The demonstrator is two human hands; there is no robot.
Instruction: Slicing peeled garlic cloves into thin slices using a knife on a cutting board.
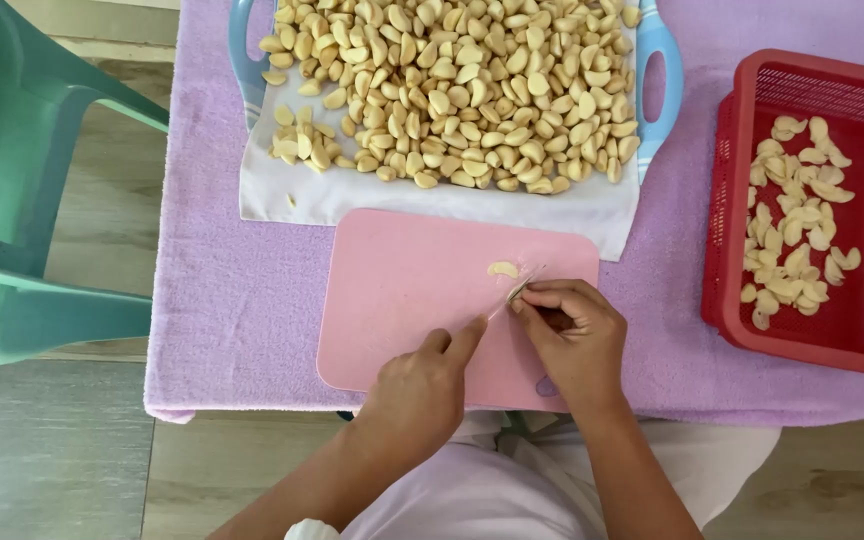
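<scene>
Here, pale peeled garlic clove [502, 269], curved, lying on pink cutting board [402, 300]

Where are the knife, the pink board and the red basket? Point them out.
knife [519, 291], head view, on the blade by the right fingertips.
pink board [392, 290], head view, on its bare left half.
red basket [730, 200], head view, on its left wall.

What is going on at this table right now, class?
A person works over a pink cutting board. The left hand holds a small knife whose tip meets the right hand, which pinches a garlic clove hidden by the fingers. One clove lies loose on the board. A big pile of peeled garlic sits on a white cloth over a blue tray. A red basket on the right holds more garlic pieces.
</scene>
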